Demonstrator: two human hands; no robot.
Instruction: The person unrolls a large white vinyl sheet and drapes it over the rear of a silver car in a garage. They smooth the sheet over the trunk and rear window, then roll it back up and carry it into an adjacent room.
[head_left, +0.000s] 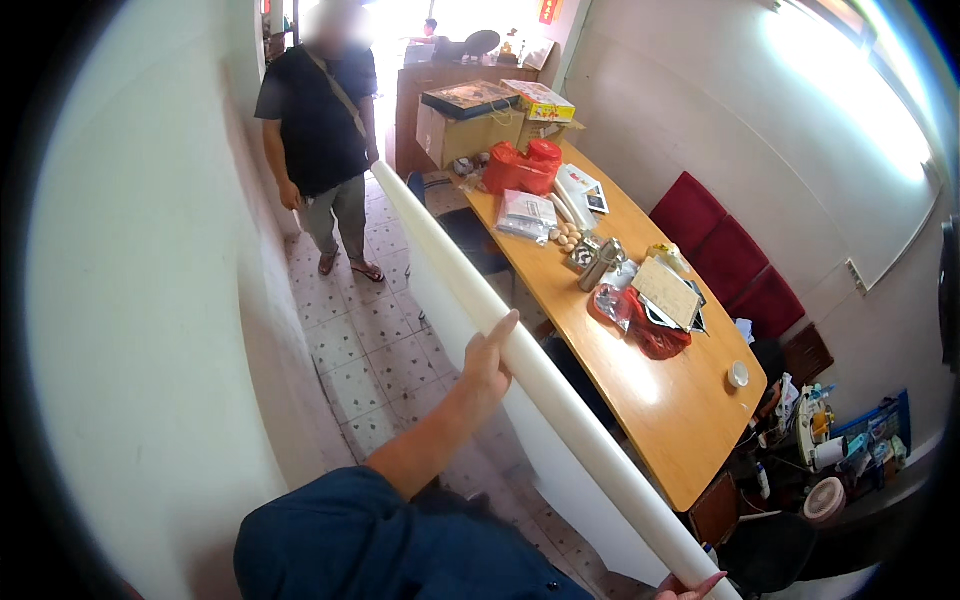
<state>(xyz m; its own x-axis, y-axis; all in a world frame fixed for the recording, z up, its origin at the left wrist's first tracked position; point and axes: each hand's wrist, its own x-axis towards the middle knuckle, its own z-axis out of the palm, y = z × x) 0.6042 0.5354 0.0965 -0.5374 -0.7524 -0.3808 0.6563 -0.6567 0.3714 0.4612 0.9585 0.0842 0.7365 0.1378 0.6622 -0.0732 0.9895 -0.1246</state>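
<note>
A long white roll (pixel 560 395) runs from the lower right up to the far left, with a white sheet (pixel 470 330) hanging down from it. My left hand (pixel 487 358) is pressed against the roll's middle, index finger stretched along it. Only the fingertips of my right hand (pixel 690 587) show at the bottom edge, under the roll's near end. Another person (pixel 320 130) in a black shirt stands at the far end, one hand by the roll's tip (pixel 378 168).
A long wooden table (pixel 680 410) to the right carries red bags (pixel 520 168), cardboard boxes (pixel 465 128), eggs, a metal flask and papers. Red chairs (pixel 735 255) line the right wall. A white wall (pixel 150 300) is close on the left. Clutter and a small fan (pixel 825 500) sit at lower right.
</note>
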